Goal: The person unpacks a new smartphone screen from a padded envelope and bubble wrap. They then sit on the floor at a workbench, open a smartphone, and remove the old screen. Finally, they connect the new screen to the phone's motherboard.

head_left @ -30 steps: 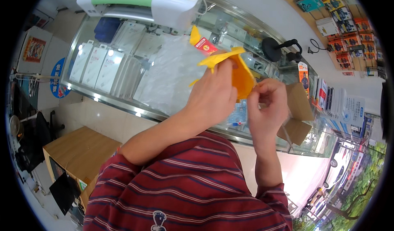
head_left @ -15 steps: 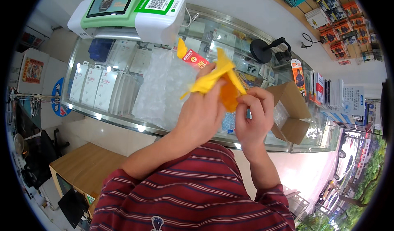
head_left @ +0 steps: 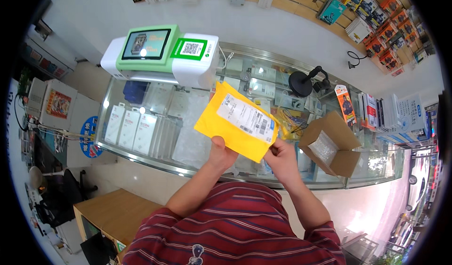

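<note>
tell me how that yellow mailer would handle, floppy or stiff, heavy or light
The yellow mailer probably flexes a little but holds its shape: it stands flat above the left hand and right hand, gripped only at its lower edge. It looks light, since fingertip grips support it. Its smooth surface may be slightly slippery.

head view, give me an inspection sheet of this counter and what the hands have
surface: glass display counter, boxed goods visible under the glass
job's things: yellow padded envelope with a white label, held up flat above the counter
clutter: open cardboard box with bubble wrap inside at the right; green and white screen terminal at the back; black round stand
grippers: left hand in a grip on the envelope's lower edge; right hand in a grip on its lower right corner
cables: white cable beside the terminal; black cable on the wall
surroundings: wall racks of packaged accessories; wooden desk lower left
</note>
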A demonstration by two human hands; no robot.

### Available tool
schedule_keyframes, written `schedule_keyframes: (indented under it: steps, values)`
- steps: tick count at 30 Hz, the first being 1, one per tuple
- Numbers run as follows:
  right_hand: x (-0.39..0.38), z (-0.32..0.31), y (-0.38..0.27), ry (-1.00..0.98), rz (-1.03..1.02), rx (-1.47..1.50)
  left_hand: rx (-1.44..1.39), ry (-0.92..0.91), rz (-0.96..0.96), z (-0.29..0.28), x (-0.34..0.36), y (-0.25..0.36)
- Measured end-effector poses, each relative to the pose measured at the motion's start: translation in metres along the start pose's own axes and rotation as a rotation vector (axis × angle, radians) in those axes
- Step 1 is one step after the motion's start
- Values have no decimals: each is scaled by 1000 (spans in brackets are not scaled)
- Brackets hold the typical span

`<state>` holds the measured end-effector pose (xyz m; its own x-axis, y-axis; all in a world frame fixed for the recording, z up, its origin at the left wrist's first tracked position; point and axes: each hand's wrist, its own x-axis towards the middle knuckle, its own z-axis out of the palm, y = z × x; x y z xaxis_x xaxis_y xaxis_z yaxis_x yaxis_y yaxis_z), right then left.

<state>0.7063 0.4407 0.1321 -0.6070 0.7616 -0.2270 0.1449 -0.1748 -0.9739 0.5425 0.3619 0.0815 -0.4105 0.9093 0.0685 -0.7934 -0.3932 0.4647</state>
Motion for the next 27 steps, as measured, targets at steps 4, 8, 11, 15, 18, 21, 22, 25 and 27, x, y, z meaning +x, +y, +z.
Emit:
schedule_keyframes:
  steps: [4,8,11,15,18,21,22,25,27]
  values:
    - [-2,8,-9,-48,33,-43,113,-79,159,12,19,7]
    - [1,19,-24,114,-514,-788,161,118,-15,-11,18,4]
    - [8,24,-24,239,-847,-931,198,142,57,5,28,7]
    - [24,26,-32,280,-1061,-958,87,144,29,27,36,18]
    - [34,21,-37,197,-1107,-1009,-9,115,-85,34,30,22]
    - [37,11,-35,-24,-911,-1086,-40,75,-157,32,26,23]
    - [37,10,-34,-119,-805,-1102,-40,64,-174,30,25,23]
    - [31,13,-47,-134,-854,-1156,-91,186,-148,16,31,37]
    - [20,21,-63,-221,-810,-1128,-33,322,-11,17,50,40]
